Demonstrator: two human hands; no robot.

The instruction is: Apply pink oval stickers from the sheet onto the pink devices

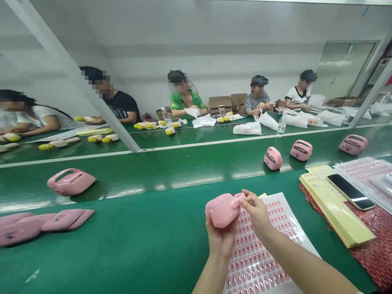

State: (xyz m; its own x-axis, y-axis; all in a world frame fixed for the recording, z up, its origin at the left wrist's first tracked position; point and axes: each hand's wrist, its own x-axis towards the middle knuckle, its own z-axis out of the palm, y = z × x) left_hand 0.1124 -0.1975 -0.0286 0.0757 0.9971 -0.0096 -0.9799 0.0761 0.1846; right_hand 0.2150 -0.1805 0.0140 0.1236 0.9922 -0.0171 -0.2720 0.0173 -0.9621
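A small pink plastic device with a carry handle (225, 212) is held up above the green work surface, tilted. My left hand (222, 241) wraps round it from below, closed on its body. The fingers of my right hand (257, 214) are closed at the device's right end, by the handle; whether something small lies under the fingertips I cannot tell. Beneath both hands lies a white sheet of pink oval stickers (260, 261), partly covered by my forearms.
Similar pink devices stand on the green belt at left (72, 181) and right (301, 150). Pink pieces (45, 224) lie at near left. Yellow cards (337, 208), a phone (350, 192) and red bubble wrap (372, 241) are at right. Several co-workers sit opposite, behind slanted posts (113, 122).
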